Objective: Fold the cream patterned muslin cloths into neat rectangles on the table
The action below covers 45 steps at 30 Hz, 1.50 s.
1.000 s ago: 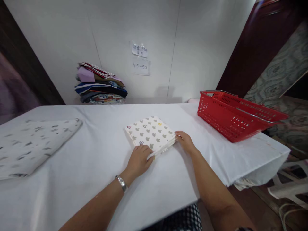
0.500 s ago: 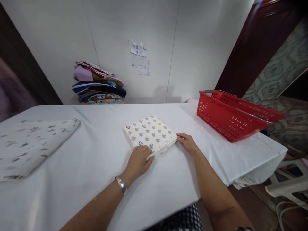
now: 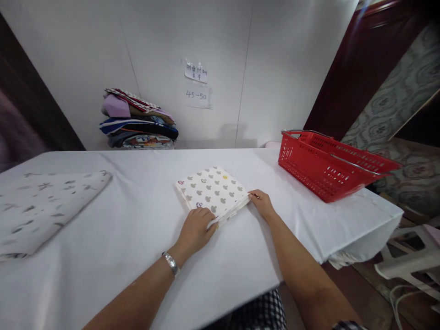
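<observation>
A folded white cloth [image 3: 213, 188] printed with grey mouse-head shapes lies on the white-covered table [image 3: 144, 220] in front of me. My left hand [image 3: 197, 227], with a silver bracelet at the wrist, pinches its near corner, thumb below and fingers on top. At the right corner, my right hand [image 3: 261, 203] grips the layered edge between thumb and fingers. The layers show along the near side, between the two hands.
Another white patterned cloth [image 3: 51, 206] lies at the left of the table. A stack of folded fabrics [image 3: 139, 121] stands against the back wall. A red basket [image 3: 330, 167] sits at the right, and a white plastic stool [image 3: 409, 252] is beyond the table's right edge.
The view has shifted slightly, so everything sits a little further left. Both hands keep their hold on the cloth's corners, and the cloth looks the same.
</observation>
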Motion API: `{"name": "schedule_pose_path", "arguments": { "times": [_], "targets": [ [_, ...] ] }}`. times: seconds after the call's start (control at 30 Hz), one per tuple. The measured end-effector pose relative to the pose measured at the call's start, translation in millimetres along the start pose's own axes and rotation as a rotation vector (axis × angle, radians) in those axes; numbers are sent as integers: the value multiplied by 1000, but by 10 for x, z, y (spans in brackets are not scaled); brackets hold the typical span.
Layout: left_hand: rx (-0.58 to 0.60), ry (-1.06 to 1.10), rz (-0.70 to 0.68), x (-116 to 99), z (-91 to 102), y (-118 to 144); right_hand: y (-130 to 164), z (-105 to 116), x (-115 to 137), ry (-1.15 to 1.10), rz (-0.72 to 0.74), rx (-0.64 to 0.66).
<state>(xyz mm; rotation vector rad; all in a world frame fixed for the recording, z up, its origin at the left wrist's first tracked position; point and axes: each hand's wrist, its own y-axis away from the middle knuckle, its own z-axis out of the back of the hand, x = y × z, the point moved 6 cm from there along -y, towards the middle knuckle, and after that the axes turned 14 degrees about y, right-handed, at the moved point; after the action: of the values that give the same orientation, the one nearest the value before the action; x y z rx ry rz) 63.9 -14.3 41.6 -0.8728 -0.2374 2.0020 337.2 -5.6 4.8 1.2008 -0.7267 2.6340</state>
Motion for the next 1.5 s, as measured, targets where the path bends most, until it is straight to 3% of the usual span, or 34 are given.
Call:
{"name": "schedule_pose_path", "arguments": {
  "times": [0.3,0.73,1.0,1.3,1.5],
  "targets": [
    [-2,10,9,-3,6,9,20,62,-66,-24,-63,71],
    [5,0,1,-14,1,8,-22,-31,-2,19,-44,-87],
    [13,0,14,0,-1,7,29,-8,-54,-43,-105,19],
    [6,1,7,4,-6,5,-3,-23,-20,-54,-100,-43],
    [7,11,17,16,-9,6,29,-3,-22,-95,-136,22]
  ]
}}
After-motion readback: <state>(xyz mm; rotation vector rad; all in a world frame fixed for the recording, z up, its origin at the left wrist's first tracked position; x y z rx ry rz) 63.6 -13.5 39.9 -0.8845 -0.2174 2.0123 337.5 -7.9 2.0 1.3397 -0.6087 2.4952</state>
